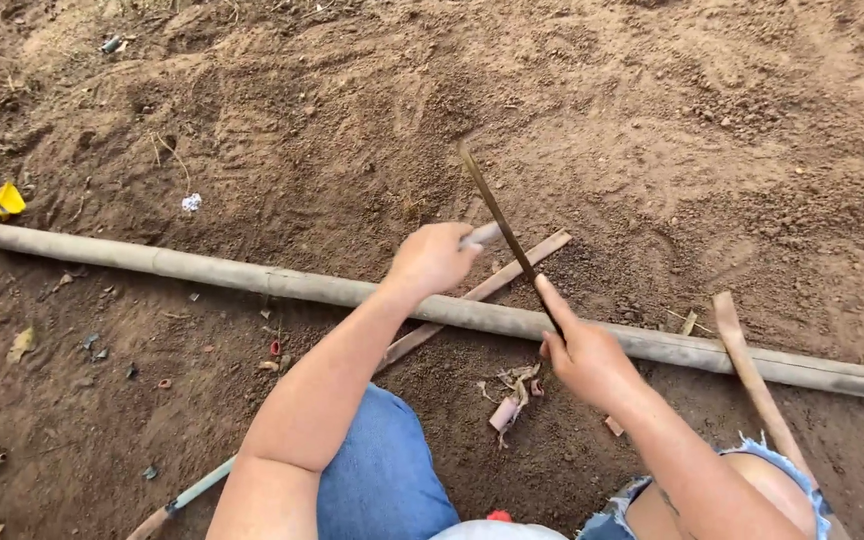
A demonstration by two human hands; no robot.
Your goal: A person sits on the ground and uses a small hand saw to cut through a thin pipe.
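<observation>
Head view: we pinch a thin, stiff bamboo sliver with our right hand, left hand closed around a pale handle, best held near its lower end.

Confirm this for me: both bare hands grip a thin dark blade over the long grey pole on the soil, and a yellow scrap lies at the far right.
One detail is off. The head view shows the yellow scrap at the far left, not the right. The rest holds: the left hand and right hand grip the thin dark blade over the long grey pole on the soil.
</observation>
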